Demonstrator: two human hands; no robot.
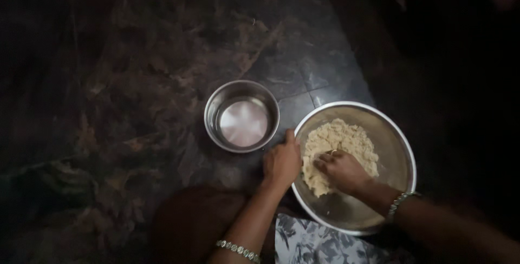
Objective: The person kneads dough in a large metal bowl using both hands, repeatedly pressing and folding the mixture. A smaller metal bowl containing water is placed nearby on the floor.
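Kneading, I press my right hand curled into the dough while my left hand grips the near-left rim of the large steel bowl, right of a small steel bowl.

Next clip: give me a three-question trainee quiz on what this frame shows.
1. True or false: the right hand presses into the dough.
2. What does the left hand grip: (a) the small bowl, (b) the big bowl's rim, (c) a spoon?
3. What sits on both wrists?

Key:
1. True.
2. b.
3. A bracelet, left and right.
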